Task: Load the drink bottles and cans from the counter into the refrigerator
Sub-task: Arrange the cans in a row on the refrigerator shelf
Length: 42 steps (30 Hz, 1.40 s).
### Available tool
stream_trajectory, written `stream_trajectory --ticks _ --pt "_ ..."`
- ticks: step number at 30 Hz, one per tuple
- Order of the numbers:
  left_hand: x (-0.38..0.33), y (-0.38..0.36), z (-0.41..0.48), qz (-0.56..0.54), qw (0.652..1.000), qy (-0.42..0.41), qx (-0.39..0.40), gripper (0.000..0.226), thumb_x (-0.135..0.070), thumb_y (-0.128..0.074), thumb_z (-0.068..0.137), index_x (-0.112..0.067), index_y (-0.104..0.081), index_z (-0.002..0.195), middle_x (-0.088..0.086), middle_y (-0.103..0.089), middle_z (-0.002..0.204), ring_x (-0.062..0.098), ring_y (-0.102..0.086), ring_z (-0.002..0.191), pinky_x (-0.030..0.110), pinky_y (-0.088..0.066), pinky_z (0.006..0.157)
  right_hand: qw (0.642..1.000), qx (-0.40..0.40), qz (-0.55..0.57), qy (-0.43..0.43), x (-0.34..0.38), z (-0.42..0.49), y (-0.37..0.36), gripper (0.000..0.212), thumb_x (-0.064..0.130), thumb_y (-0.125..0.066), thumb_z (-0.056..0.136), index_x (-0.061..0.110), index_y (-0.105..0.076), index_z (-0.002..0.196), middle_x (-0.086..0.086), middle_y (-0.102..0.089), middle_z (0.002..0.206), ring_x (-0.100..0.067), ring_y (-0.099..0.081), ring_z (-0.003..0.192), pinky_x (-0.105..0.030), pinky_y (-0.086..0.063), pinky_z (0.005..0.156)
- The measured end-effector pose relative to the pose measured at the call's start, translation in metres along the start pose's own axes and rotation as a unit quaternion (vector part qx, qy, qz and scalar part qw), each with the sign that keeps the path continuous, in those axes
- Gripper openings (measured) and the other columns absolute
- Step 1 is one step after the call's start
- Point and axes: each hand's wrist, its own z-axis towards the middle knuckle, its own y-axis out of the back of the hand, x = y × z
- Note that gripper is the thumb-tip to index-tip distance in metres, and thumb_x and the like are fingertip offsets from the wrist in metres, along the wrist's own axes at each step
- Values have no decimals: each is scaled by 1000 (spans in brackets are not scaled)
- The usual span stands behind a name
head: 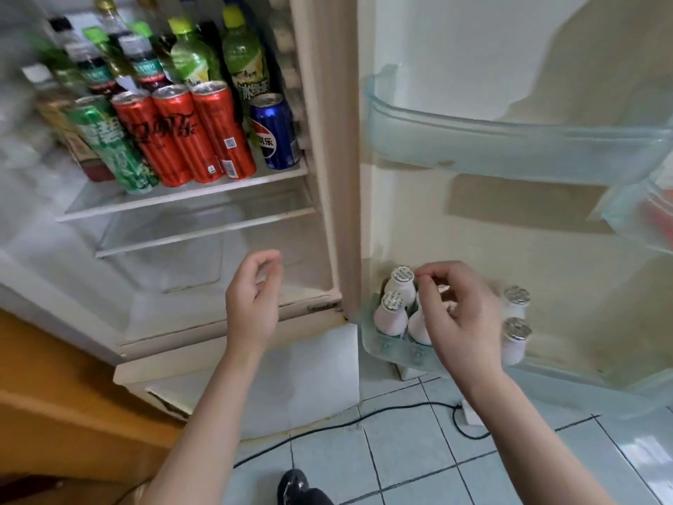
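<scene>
Right grip curled over bottles in door bin, hold not discernible; left grip slack, empty: seat bottles upright below right grip, tight to neighbours.

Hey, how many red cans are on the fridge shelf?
3. They stand side by side at the shelf front: left red can next to the green can, middle red can, right red can nearest the blue can. Others may hide behind.

You've got glossy metal cans on a clear, smooth shelf; matt pale bottles w/ crinkled foil caps; translucent plastic door bin; glossy floor tiles; wood cabinet.
</scene>
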Motion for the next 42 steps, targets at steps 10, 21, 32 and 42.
stream_trajectory --ticks 10,21,32,42 --pt "51 104 31 13 995 97 -2 21 -16 -54 94 -35 -64 93 -21 -67 97 -6 -60 94 1 -41 76 992 114 41 27 41 20 -120 10 18 -59 88 25 -65 86 16 -63 77 -6 -59 72 -22 -47 63" --pt "74 186 120 89 993 62 -44 15 -21 -52 94 -31 -62 100 -22 -63 100 -5 -56 97 9 -39 80 994 109 -13 18 82 92 -226 14 14 -58 89 24 -65 95 12 -66 91 -1 -61 82 -12 -47 73" --pt "104 194 193 412 908 -64 -35 39 -28 -53 82 -8 -62 114 12 -57 124 36 -49 120 58 -33 102 987 -26 -128 90 98 151 -263 25 2 -64 79 7 -63 102 -7 -61 106 -25 -56 98 -27 -40 83" --pt "126 193 192 418 898 -135 -36 49 -30 -43 84 -5 -58 124 13 -55 131 33 -42 128 51 -37 104 969 -40 -203 137 95 201 -268 47 14 -62 80 3 -55 125 -20 -46 135 -36 -40 125 -33 -28 106"
